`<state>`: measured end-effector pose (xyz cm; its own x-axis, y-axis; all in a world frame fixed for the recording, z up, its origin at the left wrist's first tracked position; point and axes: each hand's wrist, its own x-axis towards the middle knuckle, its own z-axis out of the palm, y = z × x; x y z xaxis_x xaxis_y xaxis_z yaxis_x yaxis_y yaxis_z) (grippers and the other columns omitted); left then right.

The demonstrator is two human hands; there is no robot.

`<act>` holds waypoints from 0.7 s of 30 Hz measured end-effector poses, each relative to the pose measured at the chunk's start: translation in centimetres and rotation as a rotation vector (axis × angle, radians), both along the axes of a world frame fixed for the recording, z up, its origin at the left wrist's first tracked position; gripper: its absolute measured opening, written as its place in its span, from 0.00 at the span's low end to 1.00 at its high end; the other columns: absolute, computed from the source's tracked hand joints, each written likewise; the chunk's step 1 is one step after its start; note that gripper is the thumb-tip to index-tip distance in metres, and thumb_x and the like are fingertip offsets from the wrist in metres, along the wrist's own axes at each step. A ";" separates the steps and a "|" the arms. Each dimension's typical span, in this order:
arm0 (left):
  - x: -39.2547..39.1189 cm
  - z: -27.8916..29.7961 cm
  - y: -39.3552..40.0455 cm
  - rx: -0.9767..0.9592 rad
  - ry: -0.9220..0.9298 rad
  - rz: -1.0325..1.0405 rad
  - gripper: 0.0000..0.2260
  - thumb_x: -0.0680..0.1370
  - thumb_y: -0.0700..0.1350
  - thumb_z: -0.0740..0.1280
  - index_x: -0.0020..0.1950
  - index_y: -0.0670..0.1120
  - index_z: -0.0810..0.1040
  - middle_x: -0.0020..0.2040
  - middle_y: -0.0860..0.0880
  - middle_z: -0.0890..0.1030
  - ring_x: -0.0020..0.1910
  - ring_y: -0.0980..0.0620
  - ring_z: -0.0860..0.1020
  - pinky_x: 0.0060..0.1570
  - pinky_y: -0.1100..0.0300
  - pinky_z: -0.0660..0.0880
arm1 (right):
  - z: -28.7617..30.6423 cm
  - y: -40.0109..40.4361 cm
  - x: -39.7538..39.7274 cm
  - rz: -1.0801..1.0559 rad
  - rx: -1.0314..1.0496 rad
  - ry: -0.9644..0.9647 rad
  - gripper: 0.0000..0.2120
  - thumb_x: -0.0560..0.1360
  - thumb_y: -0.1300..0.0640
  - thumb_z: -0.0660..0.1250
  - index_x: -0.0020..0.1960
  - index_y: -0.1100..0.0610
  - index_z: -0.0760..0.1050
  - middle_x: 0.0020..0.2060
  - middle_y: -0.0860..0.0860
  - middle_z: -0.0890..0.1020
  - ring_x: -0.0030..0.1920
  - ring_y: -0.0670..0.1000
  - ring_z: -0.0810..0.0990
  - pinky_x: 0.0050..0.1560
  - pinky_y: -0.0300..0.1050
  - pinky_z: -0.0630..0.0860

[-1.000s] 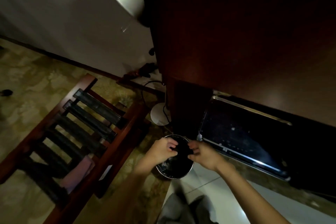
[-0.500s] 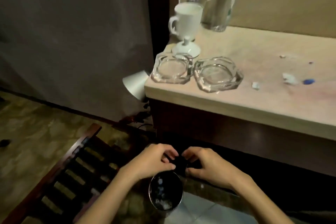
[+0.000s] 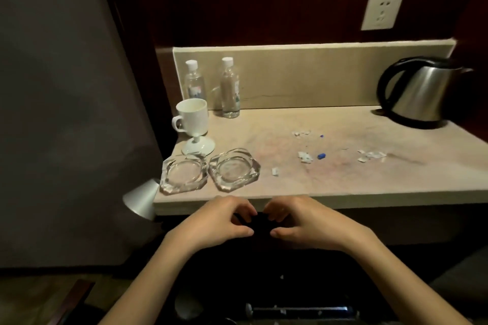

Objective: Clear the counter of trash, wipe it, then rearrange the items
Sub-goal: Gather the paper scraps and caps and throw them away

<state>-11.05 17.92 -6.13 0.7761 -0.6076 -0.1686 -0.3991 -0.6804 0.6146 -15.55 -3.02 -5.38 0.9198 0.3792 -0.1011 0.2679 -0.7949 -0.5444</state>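
while the left hand [image 3: 219, 221] and right hand [image 3: 303, 221] are pinching something dark between them below the counter [image 3: 317, 192] edge (what it is i cannot tell), the paper scraps [image 3: 305, 157] are still lying mid-counter. a careless sweep is risking knocking the 2 glass ashtrays [image 3: 208, 171] sitting at the front edge. the 2 bottles [image 3: 229, 87] are carrying labels too blurred to read.

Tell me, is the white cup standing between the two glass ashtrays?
No, the white cup stands behind the left ashtray, beside the right ashtray.
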 end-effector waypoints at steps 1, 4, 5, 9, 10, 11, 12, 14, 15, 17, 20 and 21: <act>0.5 0.4 -0.8 0.001 -0.016 -0.007 0.15 0.72 0.49 0.73 0.58 0.53 0.78 0.51 0.56 0.82 0.49 0.60 0.80 0.54 0.62 0.76 | 0.2 -0.7 0.4 -0.010 -0.003 -0.007 0.16 0.73 0.50 0.70 0.59 0.49 0.75 0.52 0.46 0.81 0.52 0.41 0.79 0.56 0.41 0.76; 2.1 1.3 -3.3 -0.014 -0.036 -0.016 0.16 0.72 0.47 0.73 0.59 0.51 0.78 0.52 0.55 0.81 0.49 0.60 0.80 0.53 0.64 0.77 | 0.8 -2.9 2.0 -0.025 -0.013 -0.011 0.16 0.74 0.50 0.70 0.61 0.49 0.74 0.54 0.45 0.81 0.53 0.40 0.78 0.53 0.33 0.74; 2.6 1.5 -4.3 -0.009 -0.040 -0.022 0.16 0.73 0.47 0.73 0.59 0.51 0.78 0.52 0.55 0.81 0.48 0.60 0.80 0.52 0.66 0.76 | 0.9 -3.7 2.5 -0.026 -0.009 -0.003 0.17 0.74 0.50 0.69 0.62 0.49 0.74 0.54 0.44 0.80 0.53 0.40 0.78 0.51 0.31 0.73; 5.0 1.6 -8.2 -0.005 -0.069 -0.013 0.15 0.73 0.49 0.72 0.59 0.52 0.78 0.51 0.55 0.82 0.46 0.60 0.81 0.49 0.67 0.76 | 1.1 -7.1 5.2 -0.009 0.002 -0.001 0.17 0.75 0.51 0.69 0.62 0.50 0.73 0.55 0.44 0.80 0.53 0.39 0.78 0.51 0.31 0.73; 5.5 1.6 -9.2 -0.013 -0.067 0.002 0.15 0.72 0.49 0.72 0.59 0.53 0.78 0.50 0.56 0.82 0.46 0.60 0.81 0.48 0.66 0.77 | 1.1 -8.1 5.9 -0.009 0.005 -0.004 0.17 0.75 0.50 0.69 0.62 0.50 0.74 0.55 0.45 0.81 0.53 0.39 0.78 0.51 0.30 0.73; 6.1 1.4 -10.1 -0.020 -0.065 0.018 0.15 0.73 0.48 0.72 0.58 0.53 0.78 0.49 0.56 0.81 0.45 0.61 0.81 0.48 0.67 0.77 | 1.1 -9.2 6.5 -0.007 0.006 -0.006 0.17 0.75 0.50 0.69 0.62 0.49 0.74 0.54 0.45 0.81 0.53 0.39 0.78 0.50 0.29 0.73; 6.6 1.3 -11.0 -0.023 -0.066 0.034 0.15 0.73 0.48 0.72 0.58 0.53 0.78 0.49 0.56 0.81 0.45 0.62 0.81 0.47 0.68 0.77 | 1.2 -10.2 7.2 -0.003 0.002 -0.008 0.17 0.75 0.49 0.69 0.62 0.49 0.74 0.54 0.45 0.81 0.52 0.39 0.78 0.50 0.29 0.72; 7.4 1.1 -12.4 -0.025 -0.070 0.066 0.14 0.73 0.47 0.73 0.58 0.53 0.78 0.50 0.55 0.82 0.46 0.63 0.81 0.47 0.71 0.76 | 1.3 -11.9 8.4 0.011 -0.006 -0.010 0.17 0.75 0.48 0.69 0.62 0.49 0.73 0.54 0.46 0.81 0.53 0.39 0.78 0.50 0.30 0.73; 7.8 1.0 -13.0 -0.033 -0.071 0.087 0.14 0.73 0.47 0.73 0.58 0.53 0.78 0.51 0.55 0.82 0.46 0.63 0.81 0.47 0.71 0.76 | 1.3 -12.7 9.0 0.022 -0.004 -0.008 0.17 0.75 0.48 0.69 0.63 0.49 0.73 0.54 0.46 0.81 0.53 0.39 0.79 0.51 0.30 0.73; 8.2 0.7 -13.9 -0.059 -0.076 0.140 0.15 0.74 0.47 0.72 0.59 0.53 0.77 0.53 0.56 0.81 0.49 0.64 0.79 0.52 0.71 0.75 | 1.2 -14.2 10.1 0.046 0.000 -0.004 0.17 0.75 0.50 0.69 0.63 0.51 0.74 0.54 0.46 0.82 0.52 0.40 0.79 0.50 0.29 0.72; 7.8 -0.2 -14.4 -0.036 -0.193 0.238 0.24 0.75 0.54 0.69 0.70 0.53 0.68 0.66 0.56 0.72 0.62 0.63 0.71 0.62 0.71 0.65 | 0.9 -15.8 11.4 0.057 0.017 0.003 0.17 0.75 0.51 0.69 0.62 0.51 0.74 0.53 0.45 0.82 0.51 0.40 0.79 0.50 0.29 0.73; 7.5 -0.8 -14.6 -0.018 -0.227 0.283 0.29 0.76 0.56 0.67 0.73 0.52 0.62 0.70 0.56 0.67 0.67 0.60 0.67 0.66 0.68 0.62 | 0.8 -16.2 11.7 0.056 0.031 0.011 0.17 0.75 0.51 0.69 0.62 0.50 0.75 0.53 0.45 0.82 0.51 0.40 0.79 0.51 0.29 0.73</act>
